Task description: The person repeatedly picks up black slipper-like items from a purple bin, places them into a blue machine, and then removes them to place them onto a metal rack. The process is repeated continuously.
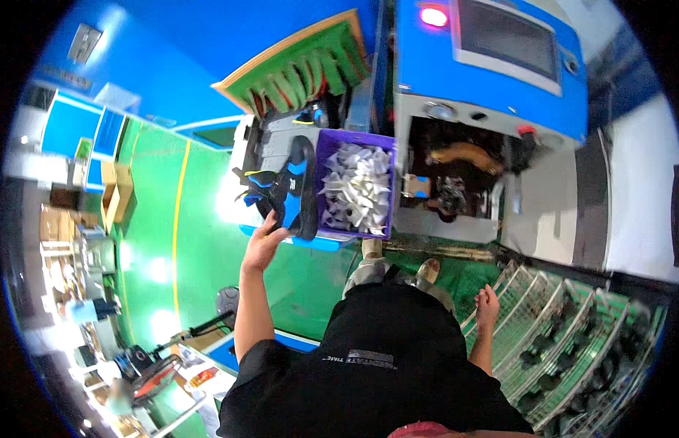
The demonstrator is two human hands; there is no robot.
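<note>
My left hand (262, 245) reaches to the near end of a black and blue shoe (290, 188), its thumb and fingers closed at the shoe's edge. Blue and yellow-green parts show on the left side of the shoe, which lies at the mouth of a grey conveyor (278, 139). Against its right side stands a purple crate (354, 136) heaped with white crumpled-looking pieces (355, 186). Down at my right side, my right hand (487, 305) hangs near a wire rack, its fingers loosely curled with nothing visible in them.
Green strips (303, 79) hang over the conveyor, where another dark shoe (310, 114) shows. To the right stands a blue machine (493, 80) with a screen, red light and open dark bay. A wire rack (511, 321) holding several black items stands at lower right. Shelving and boxes line the left.
</note>
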